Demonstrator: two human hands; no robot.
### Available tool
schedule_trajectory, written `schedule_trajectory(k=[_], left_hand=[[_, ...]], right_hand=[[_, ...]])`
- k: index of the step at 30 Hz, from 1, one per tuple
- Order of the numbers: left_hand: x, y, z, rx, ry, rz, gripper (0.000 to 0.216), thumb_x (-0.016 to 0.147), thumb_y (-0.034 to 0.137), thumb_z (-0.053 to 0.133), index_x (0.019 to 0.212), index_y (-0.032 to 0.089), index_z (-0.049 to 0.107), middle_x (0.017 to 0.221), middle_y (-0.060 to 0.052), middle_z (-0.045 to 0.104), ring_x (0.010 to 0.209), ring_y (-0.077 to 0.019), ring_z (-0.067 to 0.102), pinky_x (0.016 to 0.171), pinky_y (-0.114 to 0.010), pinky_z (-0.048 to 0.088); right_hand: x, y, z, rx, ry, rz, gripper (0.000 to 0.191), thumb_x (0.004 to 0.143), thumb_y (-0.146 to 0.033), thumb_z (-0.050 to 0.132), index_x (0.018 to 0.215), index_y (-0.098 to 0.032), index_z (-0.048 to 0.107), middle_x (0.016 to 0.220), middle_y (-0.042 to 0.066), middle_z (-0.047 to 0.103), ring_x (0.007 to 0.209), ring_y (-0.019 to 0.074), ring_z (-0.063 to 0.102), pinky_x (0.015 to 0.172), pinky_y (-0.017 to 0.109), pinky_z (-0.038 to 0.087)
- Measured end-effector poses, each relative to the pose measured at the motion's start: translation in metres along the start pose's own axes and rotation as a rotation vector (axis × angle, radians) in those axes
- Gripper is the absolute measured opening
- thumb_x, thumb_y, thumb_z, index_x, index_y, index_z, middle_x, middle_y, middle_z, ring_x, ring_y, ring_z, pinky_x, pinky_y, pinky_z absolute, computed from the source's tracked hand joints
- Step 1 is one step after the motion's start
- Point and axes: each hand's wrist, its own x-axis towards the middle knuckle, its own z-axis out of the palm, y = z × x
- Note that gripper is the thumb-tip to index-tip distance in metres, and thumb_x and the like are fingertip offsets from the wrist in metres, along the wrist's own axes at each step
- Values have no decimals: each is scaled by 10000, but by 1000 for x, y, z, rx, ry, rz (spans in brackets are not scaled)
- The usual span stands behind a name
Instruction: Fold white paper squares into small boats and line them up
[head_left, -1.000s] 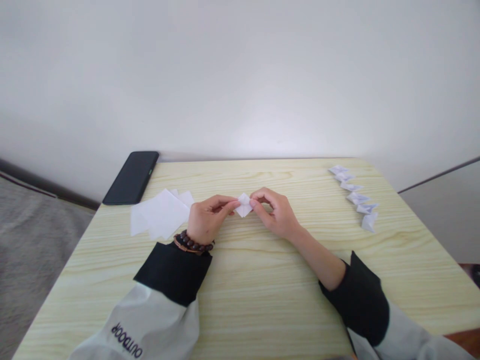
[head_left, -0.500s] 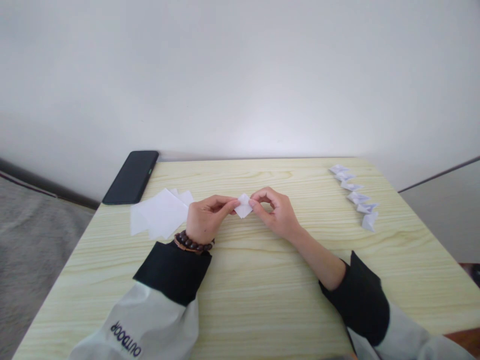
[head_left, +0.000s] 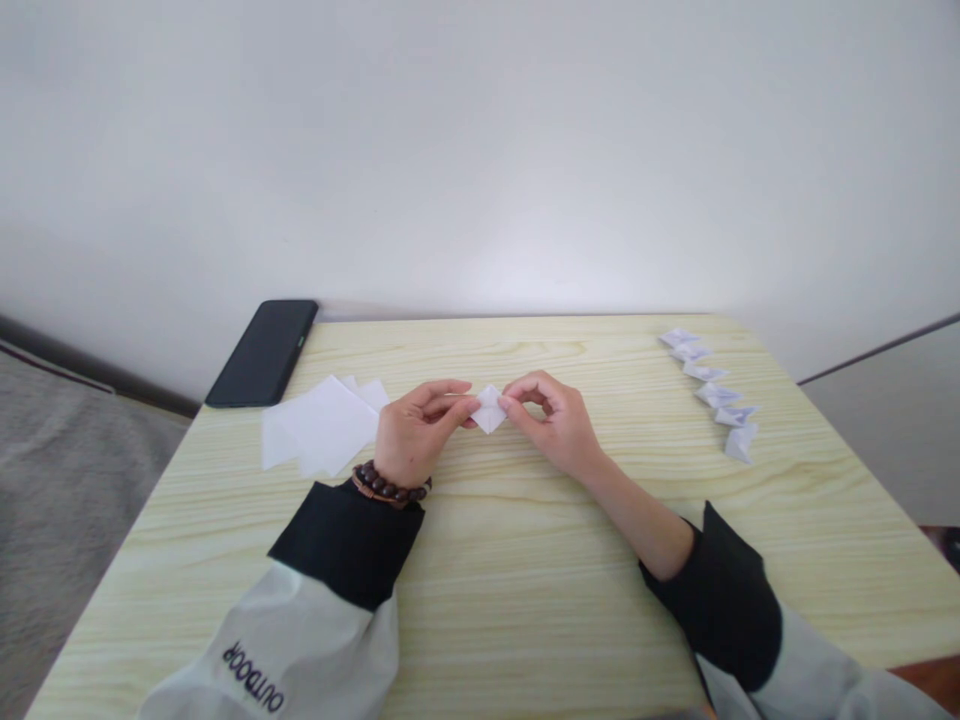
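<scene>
Between my two hands is a small folded white paper (head_left: 490, 411), turned like a diamond with crease lines across its face. My left hand (head_left: 420, 425) pinches its left corner between thumb and fingers, the index finger raised a little off it. On the opposite corner, my right hand (head_left: 551, 420) grips the paper with thumb and index finger. A fan of loose white paper sheets (head_left: 319, 425) lies just left of my left hand. Off to the right, several folded paper pieces (head_left: 710, 372) stand in a slanting row.
A black phone (head_left: 264, 352) lies at the table's back left corner. The pale wood-grain table (head_left: 510, 590) meets a white wall (head_left: 480, 160) at its far edge. Grey carpet (head_left: 60, 500) shows beyond the left side.
The index finger of my left hand has lifted slightly from the folded paper. Both hands keep their hold at nearly the same spot.
</scene>
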Motion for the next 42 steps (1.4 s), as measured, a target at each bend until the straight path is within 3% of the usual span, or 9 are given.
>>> schedule_trajectory(k=[6, 11, 16, 26, 31, 42], left_hand=[[1, -4, -1, -37, -21, -1, 370, 652, 403, 744, 875, 118, 663, 749, -70, 736, 629, -177, 683, 663, -286, 580], [5, -7, -2, -71, -114, -11, 372, 647, 412, 742, 861, 117, 668, 796, -79, 736, 706, -188, 690, 692, -282, 576], [5, -6, -3, 69, -220, 27, 362, 689, 465, 685, 835, 135, 706, 777, -64, 735, 688, -182, 680, 667, -269, 562], [3, 1, -4, 67, -214, -26, 285, 701, 420, 671, 747, 144, 727, 664, -39, 722, 561, -158, 653, 557, -234, 547], [4, 4, -4, 51, -206, -24, 249, 713, 387, 656, 688, 146, 716, 642, -29, 715, 555, -148, 647, 556, -222, 541], [4, 3, -3, 7, -220, -71, 287, 688, 419, 676, 710, 134, 690, 649, -40, 704, 575, -154, 634, 545, -240, 534]], right_hand=[[-1, 2, 2, 31, 24, 34, 142, 792, -319, 608, 784, -198, 535, 736, 14, 630, 685, 140, 630, 655, 266, 520], [0, 2, 1, 84, -7, 47, 161, 787, -311, 622, 797, -201, 505, 711, -5, 613, 650, 131, 644, 623, 248, 519], [0, -2, 1, 78, -64, 50, 181, 798, -345, 614, 796, -198, 508, 677, -8, 619, 614, 122, 641, 606, 243, 516], [0, 1, 1, 37, -70, 62, 190, 797, -359, 609, 851, -191, 541, 673, -4, 623, 586, 110, 594, 569, 226, 472], [1, -4, -4, -182, -198, -35, 211, 860, -307, 499, 722, -173, 586, 600, -17, 554, 517, 85, 458, 498, 216, 352], [2, -5, -6, -146, -282, -95, 197, 888, -259, 468, 754, -167, 579, 644, -12, 536, 556, 86, 440, 532, 209, 339]])
